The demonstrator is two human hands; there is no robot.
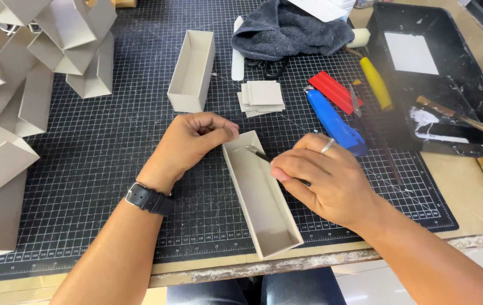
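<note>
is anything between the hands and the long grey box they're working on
Nothing visible. The left hand rests against the far end of the box, and the right hand holds a thin tool with its tip inside that end. The second box lies apart.

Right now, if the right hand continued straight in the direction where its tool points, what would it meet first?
The right hand holds a thin tool pointing up-left into the open grey box. It would probably first meet the box's far end wall, then the left hand gripping that corner. Depth is unclear here.
</note>
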